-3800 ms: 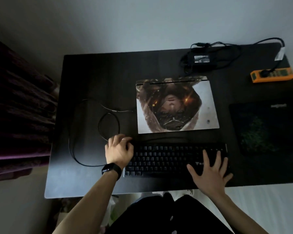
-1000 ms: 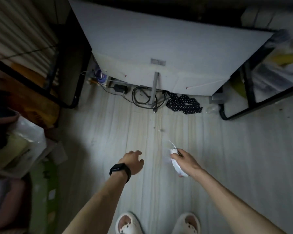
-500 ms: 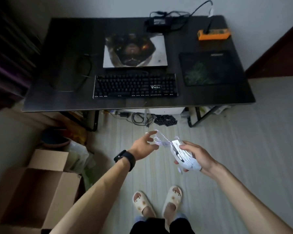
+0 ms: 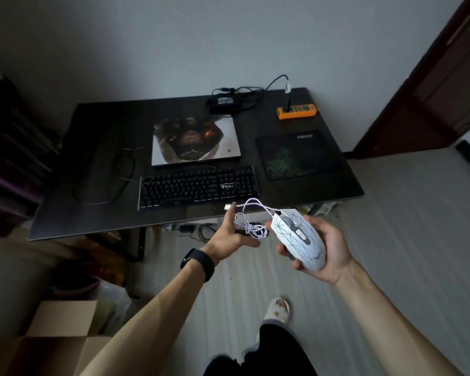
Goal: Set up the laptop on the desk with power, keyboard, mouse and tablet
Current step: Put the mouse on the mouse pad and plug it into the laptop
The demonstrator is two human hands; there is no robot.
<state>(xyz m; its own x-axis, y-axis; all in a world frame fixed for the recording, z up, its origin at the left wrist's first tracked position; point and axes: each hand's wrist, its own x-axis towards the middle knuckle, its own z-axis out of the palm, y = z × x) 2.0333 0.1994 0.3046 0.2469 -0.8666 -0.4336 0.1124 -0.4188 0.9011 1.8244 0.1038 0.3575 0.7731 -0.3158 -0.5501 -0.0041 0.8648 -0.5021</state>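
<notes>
The right hand is gripping the white, black-lined plastic mouse in curled fingers. The left hand, earlier only reaching, is now pinching the white braided cable looped over its fingers.

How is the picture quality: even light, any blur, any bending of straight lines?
Head view: light dim and uneven, corners dark; the black desk loses detail, the white mouse in the right hand stands out. Head view: the left hand holding the cable looks slightly smeared. Head view: the wide lens bows the desk edges and tilts the door.

Keyboard legends too small
</notes>
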